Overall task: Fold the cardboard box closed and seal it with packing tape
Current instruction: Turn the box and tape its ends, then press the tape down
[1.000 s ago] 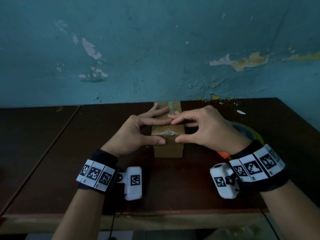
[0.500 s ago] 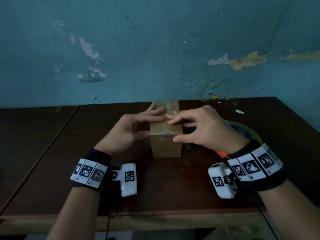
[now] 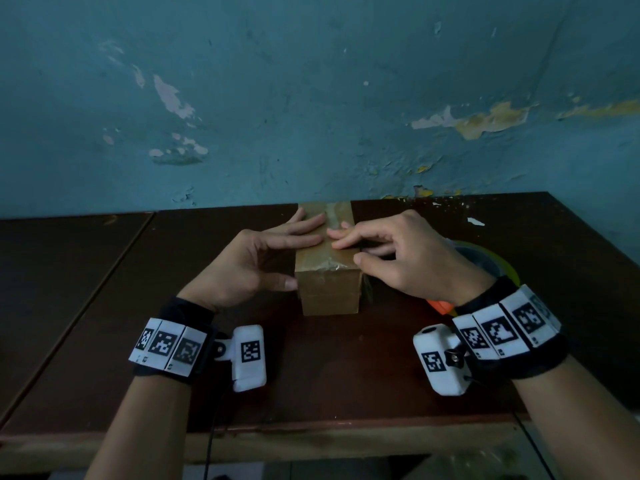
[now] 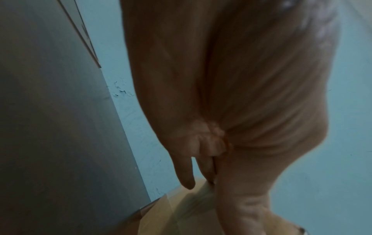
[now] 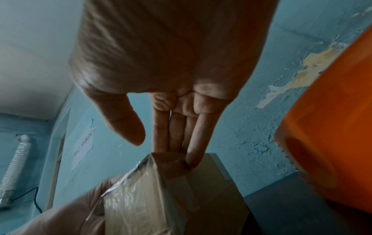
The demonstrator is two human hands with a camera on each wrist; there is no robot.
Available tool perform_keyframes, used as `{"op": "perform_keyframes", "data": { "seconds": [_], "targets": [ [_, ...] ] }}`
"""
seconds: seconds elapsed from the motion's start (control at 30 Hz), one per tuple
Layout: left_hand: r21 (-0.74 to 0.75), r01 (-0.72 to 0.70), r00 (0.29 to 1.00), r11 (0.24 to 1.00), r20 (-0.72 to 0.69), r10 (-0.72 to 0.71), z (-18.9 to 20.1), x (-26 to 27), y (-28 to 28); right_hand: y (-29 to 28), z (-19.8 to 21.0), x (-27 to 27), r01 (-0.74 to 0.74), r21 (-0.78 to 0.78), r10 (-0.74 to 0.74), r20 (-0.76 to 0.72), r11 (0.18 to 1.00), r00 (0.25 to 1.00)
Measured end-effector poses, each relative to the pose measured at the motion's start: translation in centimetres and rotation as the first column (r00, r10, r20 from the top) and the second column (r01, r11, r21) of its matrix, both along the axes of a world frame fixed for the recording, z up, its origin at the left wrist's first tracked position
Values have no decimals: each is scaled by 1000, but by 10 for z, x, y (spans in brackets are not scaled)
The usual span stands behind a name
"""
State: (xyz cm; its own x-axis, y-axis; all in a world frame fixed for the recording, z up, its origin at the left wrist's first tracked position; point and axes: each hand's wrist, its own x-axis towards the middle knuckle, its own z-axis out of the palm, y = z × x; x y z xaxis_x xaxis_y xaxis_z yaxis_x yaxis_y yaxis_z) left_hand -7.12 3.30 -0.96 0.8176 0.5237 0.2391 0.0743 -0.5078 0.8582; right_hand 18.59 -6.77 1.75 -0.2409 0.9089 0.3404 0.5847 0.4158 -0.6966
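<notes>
Cardboard box (image 3: pixel 327 268), closed and crossed by clear packing tape (image 3: pixel 325 266), standing near the worktop's (image 3: pixel 104 306) far edge, midway along it. My left hand (image 3: pixel 258 263) lies flat-fingered on the lid, its thumb now on the box's left side rather than the near face as a second ago. My right hand (image 3: pixel 398 258) presses straight fingertips (image 5: pixel 191 160) onto the lid, thumb off the box. Neither hand clamps anything. Judged stage: smoothing tape down; sealing nearly complete. An orange tape dispenser (image 5: pixel 332 127) rests just right of the box.

Shabby rm: peeling wall (image 3: pixel 311 98), wooden table (image 3: pixel 346 375)
</notes>
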Motion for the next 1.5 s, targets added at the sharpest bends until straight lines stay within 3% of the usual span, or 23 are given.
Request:
{"op": "perform_keyframes", "data": {
  "seconds": [0.77, 1.1, 1.5],
  "targets": [
    [144, -144, 988, 979, -25, 149, 1, 18, -11, 2, 0, 5, -16, -48, 17, 16, 999, 1000],
    [136, -149, 988, 979, -22, 154, 0, 17, -8, 5, -1, 9, -78, -212, 69, -50, 974, 996],
    [134, -174, 984, 975, -3, 176, -1, 18, -7, 8, -8, 8, -47, -112, 44, -30, 993, 999]
  ]
}}
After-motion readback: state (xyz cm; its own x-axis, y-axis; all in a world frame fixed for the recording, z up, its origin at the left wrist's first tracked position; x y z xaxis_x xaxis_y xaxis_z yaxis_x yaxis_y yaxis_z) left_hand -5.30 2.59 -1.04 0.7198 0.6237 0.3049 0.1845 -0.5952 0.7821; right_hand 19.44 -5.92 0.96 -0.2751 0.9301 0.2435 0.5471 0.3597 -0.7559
